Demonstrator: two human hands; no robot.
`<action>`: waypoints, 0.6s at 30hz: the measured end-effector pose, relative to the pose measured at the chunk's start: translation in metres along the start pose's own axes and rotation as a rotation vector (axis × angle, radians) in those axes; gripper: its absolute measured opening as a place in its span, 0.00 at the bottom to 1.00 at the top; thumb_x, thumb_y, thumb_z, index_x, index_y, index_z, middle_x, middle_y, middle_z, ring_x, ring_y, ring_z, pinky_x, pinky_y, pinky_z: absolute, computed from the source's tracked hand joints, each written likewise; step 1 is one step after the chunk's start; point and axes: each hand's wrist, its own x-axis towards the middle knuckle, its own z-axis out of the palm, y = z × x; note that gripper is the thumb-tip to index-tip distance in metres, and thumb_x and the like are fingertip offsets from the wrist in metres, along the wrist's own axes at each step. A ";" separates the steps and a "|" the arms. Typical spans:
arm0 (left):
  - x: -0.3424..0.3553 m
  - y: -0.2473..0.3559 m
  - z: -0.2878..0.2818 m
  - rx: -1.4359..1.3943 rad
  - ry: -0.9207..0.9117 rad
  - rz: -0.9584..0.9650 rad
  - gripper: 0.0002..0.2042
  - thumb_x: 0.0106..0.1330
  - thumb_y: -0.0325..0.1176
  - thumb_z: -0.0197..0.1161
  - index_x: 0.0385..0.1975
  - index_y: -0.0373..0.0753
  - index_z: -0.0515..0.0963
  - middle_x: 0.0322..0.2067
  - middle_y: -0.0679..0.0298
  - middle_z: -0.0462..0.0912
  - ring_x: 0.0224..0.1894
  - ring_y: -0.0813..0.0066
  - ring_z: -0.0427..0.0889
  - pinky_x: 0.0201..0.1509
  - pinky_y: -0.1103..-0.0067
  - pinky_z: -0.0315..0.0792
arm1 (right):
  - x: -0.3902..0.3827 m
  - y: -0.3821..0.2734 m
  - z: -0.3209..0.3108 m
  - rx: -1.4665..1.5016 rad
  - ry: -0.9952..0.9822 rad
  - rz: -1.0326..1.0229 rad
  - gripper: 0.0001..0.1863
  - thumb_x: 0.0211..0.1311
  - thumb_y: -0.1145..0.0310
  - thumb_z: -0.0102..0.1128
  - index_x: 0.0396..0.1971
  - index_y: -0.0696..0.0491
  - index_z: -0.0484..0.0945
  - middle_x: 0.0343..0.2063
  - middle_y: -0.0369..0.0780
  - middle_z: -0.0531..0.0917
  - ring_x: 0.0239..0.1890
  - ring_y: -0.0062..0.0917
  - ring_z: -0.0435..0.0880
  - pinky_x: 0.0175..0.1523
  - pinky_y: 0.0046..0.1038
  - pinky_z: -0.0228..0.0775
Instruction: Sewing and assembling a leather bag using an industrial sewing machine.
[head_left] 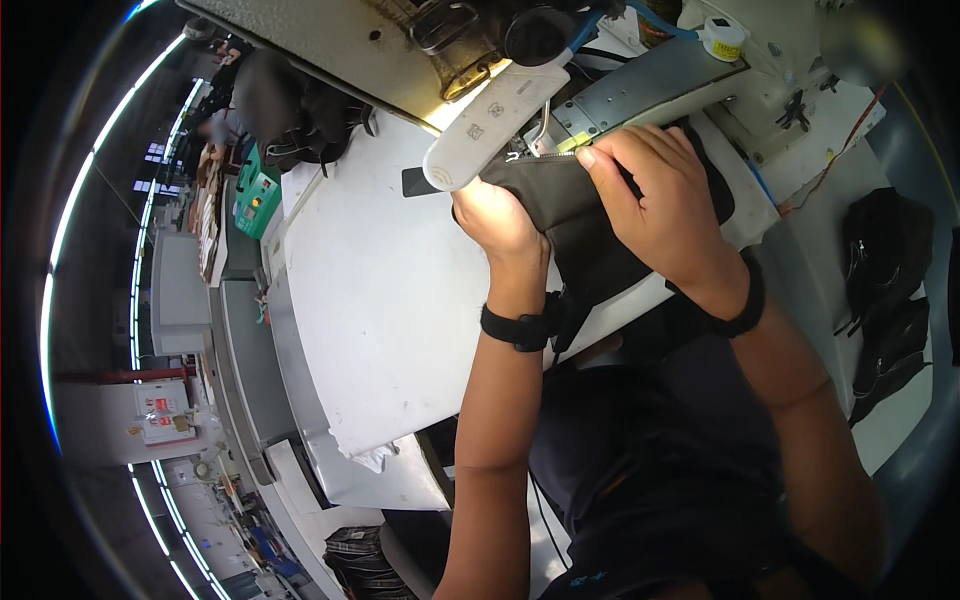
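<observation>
A dark fabric piece, shaped like a pouch panel, lies on the white worktable under a sewing machine. A zipper with light teeth runs along its far edge, close to the machine's lit needle area. My right hand pinches that zippered edge between thumb and bent fingers. At the fabric's left side rests my left hand, its fingers mostly hidden beneath the machine's white rounded control panel. A small dark flat strip sticks out left of that panel.
The white tabletop spreads to the left. Dark pouches with zippers lie at the right. A black bag and a green box sit at the far left. Folded dark cloth is stacked below the table.
</observation>
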 end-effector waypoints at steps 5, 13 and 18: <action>-0.009 0.006 0.006 -0.094 -0.105 0.055 0.30 0.78 0.44 0.35 0.70 0.28 0.65 0.65 0.50 0.75 0.65 0.60 0.74 0.67 0.66 0.70 | 0.001 0.006 -0.007 0.002 -0.041 -0.019 0.06 0.67 0.70 0.64 0.30 0.53 0.79 0.27 0.39 0.83 0.32 0.35 0.81 0.45 0.34 0.67; -0.015 -0.010 0.013 0.332 0.055 0.155 0.29 0.75 0.39 0.36 0.71 0.28 0.64 0.64 0.50 0.76 0.67 0.61 0.74 0.72 0.67 0.68 | 0.000 0.017 -0.014 0.005 0.001 -0.073 0.04 0.67 0.70 0.64 0.34 0.54 0.81 0.27 0.38 0.83 0.33 0.35 0.81 0.45 0.35 0.68; -0.006 -0.012 0.014 0.081 0.002 0.089 0.26 0.77 0.38 0.37 0.64 0.28 0.73 0.61 0.53 0.79 0.64 0.65 0.76 0.70 0.69 0.69 | 0.002 0.020 -0.014 -0.004 -0.061 -0.002 0.05 0.66 0.70 0.64 0.32 0.54 0.81 0.26 0.40 0.83 0.33 0.36 0.81 0.45 0.35 0.68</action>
